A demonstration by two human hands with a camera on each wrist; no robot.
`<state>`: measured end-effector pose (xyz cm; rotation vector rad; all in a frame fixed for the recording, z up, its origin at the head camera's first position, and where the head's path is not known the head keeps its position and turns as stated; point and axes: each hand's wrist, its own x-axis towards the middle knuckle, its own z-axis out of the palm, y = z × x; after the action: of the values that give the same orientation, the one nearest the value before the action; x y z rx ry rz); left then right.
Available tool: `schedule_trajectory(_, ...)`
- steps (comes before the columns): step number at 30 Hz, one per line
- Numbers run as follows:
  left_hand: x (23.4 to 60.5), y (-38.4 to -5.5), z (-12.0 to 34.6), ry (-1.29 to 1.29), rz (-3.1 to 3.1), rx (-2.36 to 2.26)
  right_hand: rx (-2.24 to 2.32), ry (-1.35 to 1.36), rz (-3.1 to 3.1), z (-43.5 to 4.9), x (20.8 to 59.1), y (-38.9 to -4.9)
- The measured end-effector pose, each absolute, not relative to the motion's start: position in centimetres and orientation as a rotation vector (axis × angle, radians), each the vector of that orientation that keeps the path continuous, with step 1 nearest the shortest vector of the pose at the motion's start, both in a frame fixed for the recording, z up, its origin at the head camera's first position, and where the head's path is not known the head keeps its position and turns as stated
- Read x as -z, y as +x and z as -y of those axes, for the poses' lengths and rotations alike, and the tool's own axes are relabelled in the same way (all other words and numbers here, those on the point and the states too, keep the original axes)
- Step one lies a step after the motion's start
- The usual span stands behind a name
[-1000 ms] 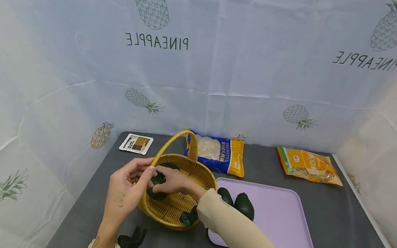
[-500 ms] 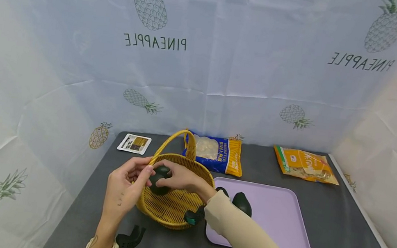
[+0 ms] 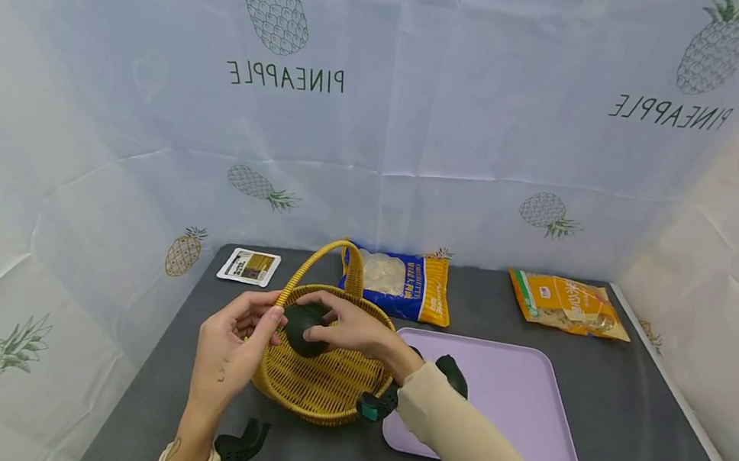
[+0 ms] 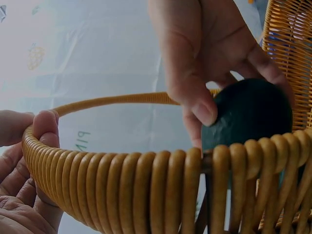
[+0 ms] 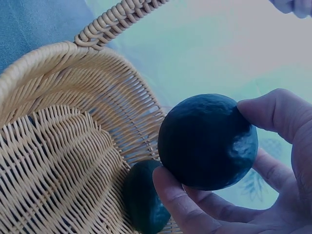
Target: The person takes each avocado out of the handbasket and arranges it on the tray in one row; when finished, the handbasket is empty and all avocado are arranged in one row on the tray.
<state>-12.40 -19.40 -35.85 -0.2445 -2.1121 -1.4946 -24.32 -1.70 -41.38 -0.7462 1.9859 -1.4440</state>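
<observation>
My left hand [image 3: 230,348] grips the yellow wicker basket's handle [image 3: 298,275] low on its left side. In the left wrist view, its thumb and fingers wrap the handle. The right hand [image 3: 353,328] holds a dark green avocado [image 5: 209,141] between thumb and fingers, above the inside of the basket [image 3: 322,394]. A second avocado [image 5: 146,197] lies in the basket under the held one, seen in the right wrist view. On the lilac tray [image 3: 518,426] to the right, another avocado [image 3: 452,375] is partly covered by the right forearm, with a dark edge of one more beside it.
Behind the basket lies a blue and yellow pasta bag [image 3: 400,284]. An orange food bag [image 3: 568,305] sits at the back right, a small white packet [image 3: 250,266] at the back left. Fabric walls printed with pineapples enclose the dark table.
My right hand has taken hold of an avocado inside the basket and raised it a little. The left hand stays on the handle.
</observation>
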Motion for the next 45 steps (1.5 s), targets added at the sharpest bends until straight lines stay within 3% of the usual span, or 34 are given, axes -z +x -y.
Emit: schedule_trajectory(45,35.8,-12.2,19.2,-0.196,2.116,1.515,1.686,-0.548,-1.974,-4.5,40.6,-23.5)
